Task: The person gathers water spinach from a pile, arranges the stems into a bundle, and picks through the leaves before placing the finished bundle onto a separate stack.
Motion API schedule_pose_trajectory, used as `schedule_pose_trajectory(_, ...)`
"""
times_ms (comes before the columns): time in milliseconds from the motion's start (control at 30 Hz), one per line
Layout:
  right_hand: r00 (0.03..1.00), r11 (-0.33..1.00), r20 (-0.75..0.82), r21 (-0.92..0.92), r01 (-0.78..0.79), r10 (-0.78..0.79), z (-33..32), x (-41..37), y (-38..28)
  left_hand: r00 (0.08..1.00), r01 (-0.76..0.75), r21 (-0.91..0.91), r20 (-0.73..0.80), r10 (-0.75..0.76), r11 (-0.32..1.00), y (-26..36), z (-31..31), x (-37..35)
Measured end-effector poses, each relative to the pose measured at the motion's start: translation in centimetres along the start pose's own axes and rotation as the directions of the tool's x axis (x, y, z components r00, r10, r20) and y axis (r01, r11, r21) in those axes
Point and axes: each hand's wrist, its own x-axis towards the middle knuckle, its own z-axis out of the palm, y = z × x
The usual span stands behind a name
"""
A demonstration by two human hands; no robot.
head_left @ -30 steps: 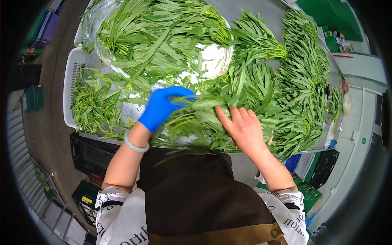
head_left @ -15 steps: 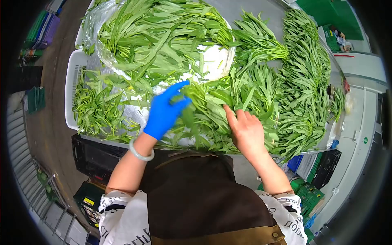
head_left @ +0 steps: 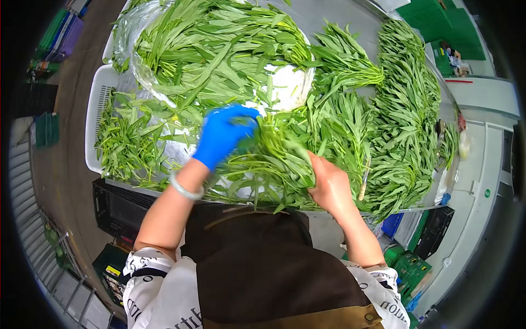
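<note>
My left hand (head_left: 226, 135), in a blue glove, is blurred by motion, its fingers curled at the left end of a loose bunch of water spinach (head_left: 279, 156). My bare right hand (head_left: 330, 183) grips the right end of that same bunch, its fingers partly hidden by leaves. The bunch is held over the near edge of the metal table, above more loose greens. Just right of my right hand lies a small tool with a wooden handle (head_left: 363, 187), probably a knife, among the leaves.
A big heap of water spinach (head_left: 213, 49) lies on clear plastic (head_left: 130, 41) at the back. A white crate (head_left: 94, 118) with cut greens stands left. A gathered bunch (head_left: 350, 60) and a long stacked row (head_left: 408, 120) lie right. Black crates (head_left: 118, 211) sit below the table.
My right hand has closed on the greens and lifted them, and the bunch now spans both hands. My left fingers have curled in. The wooden-handled tool has come into view.
</note>
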Motion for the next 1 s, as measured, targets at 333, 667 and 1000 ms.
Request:
schedule_pose_trajectory(333,0.988,0.981,0.079,0.137,-0.139,0.129,-0.8,-0.4,1.2,0.89,-0.121,0.059,0.449,0.082,0.991,2.0,-0.1,-0.4)
schedule_pose_trajectory(667,0.979,0.956,0.073,0.213,-0.201,0.19,-1.3,-1.5,2.0,0.982,0.006,-0.03,-0.189,-0.012,1.0,4.6,-4.8,1.1)
schedule_pose_trajectory(1000,0.984,0.957,0.055,0.228,-0.179,0.171,0.0,-1.2,1.3,0.927,0.056,0.188,0.356,-0.121,0.981,1.0,1.6,0.1)
